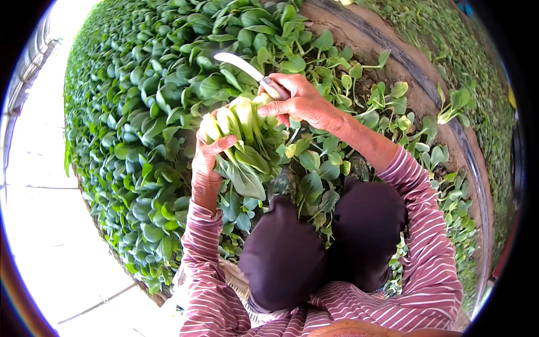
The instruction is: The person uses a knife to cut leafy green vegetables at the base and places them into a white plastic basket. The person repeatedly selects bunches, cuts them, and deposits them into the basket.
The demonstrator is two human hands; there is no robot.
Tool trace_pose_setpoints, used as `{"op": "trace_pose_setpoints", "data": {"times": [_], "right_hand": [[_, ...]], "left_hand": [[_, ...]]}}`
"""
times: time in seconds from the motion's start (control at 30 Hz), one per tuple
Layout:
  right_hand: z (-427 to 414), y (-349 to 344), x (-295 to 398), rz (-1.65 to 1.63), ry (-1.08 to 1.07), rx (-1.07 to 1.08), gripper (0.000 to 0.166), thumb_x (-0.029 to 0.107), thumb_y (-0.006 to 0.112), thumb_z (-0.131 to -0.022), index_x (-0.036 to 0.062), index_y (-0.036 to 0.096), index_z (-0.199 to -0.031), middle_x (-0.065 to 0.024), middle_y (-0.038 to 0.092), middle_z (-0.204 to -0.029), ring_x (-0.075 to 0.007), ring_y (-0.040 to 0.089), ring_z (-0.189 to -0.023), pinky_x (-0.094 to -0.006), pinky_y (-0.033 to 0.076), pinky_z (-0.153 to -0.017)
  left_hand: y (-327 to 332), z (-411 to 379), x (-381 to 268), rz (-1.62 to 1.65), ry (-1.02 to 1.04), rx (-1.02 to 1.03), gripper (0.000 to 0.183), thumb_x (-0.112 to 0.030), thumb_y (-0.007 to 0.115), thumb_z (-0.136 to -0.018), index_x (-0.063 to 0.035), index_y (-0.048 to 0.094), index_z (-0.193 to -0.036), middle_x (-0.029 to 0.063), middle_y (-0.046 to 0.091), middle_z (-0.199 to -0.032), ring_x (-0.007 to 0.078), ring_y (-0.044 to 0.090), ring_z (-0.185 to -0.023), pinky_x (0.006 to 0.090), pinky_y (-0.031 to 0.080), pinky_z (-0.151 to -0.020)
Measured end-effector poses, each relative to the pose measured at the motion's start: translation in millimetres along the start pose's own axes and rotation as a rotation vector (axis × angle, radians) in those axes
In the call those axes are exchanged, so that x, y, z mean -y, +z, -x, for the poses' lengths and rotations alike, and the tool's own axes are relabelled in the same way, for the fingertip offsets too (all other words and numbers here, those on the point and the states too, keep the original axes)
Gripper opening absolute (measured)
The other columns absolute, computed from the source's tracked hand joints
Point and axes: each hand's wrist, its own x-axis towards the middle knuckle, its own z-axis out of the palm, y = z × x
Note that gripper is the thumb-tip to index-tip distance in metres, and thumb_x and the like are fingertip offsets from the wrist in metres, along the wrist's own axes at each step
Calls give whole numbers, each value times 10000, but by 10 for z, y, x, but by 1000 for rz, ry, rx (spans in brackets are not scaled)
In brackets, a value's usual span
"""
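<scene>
A bunch of bok choy (246,126), pale stem ends up and leaves hanging down, is gripped by my left hand (210,151), its thumb across the stems. The wooden-looking handle of a curved knife (242,64) lies in my right hand (294,99), the blade pointing up and to the left over the growing plants. My right thumb and fingertips reach the right side of the bunch, near its pale stem ends. Dense green plants (147,109) grow to the left of my hands.
My knees in dark trousers (282,257) are below the bunch. Loose leaves and small plants (328,164) lie or stand to the right. A dark hose or strip (421,80) curves along bare soil. A plastic crate (236,282) shows beside my left knee, with pale paving (46,240) at the left.
</scene>
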Motion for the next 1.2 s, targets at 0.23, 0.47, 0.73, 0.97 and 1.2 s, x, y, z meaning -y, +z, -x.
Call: {"op": "trace_pose_setpoints", "data": {"times": [0.23, 0.47, 0.73, 0.97, 1.2], "right_hand": [[52, 569, 400, 55, 43, 192, 287, 171, 777, -836, 21, 585, -986, -3, 601, -697, -73, 569, -467, -203, 369, -398], [101, 1142, 781, 78, 51, 341, 277, 197, 761, -869, 20, 578, -979, -4, 580, -699, -73, 565, -468, -186, 375, -385], [317, 1981, 1032, 123, -19, 457, 297, 226, 777, -835, 15, 586, -921, -10, 552, -661, -83, 532, -469, -214, 423, -425], [710, 2564, 1015, 128, 2, 664, 324, 222, 705, -907, -7, 588, -1104, 7, 540, -760, -39, 549, -536, -193, 467, -446], [473, 2313, 794, 215, -93, 520, 324, 266, 637, -964, 25, 581, -1173, -125, 706, -940, -10, 488, -533, -176, 434, -455]], "left_hand": [[-273, 647, -108, 154, 96, 22, 769, -81, 746, -664, 6, 444, -1365, 140, 617, -1208, 298, 623, -1083, 405, 499, -977], [-219, 1231, -380, -100, 359, -199, 664, -49, 795, -641, 18, 572, -1263, 53, 651, -1105, 163, 607, -1008, 301, 453, -949], [-267, 2150, -616, 18, 432, -361, 730, -85, 775, -629, 11, 527, -1309, 49, 654, -1116, 161, 616, -1012, 303, 469, -934], [-125, 3169, -815, -85, 478, -454, 595, -24, 805, -675, -17, 605, -1236, 14, 670, -1048, 111, 610, -970, 274, 476, -908], [-324, 4848, -1160, -300, 402, -662, 630, -55, 823, -656, 1, 604, -1244, 69, 693, -1060, 164, 672, -953, 290, 547, -896]]}}
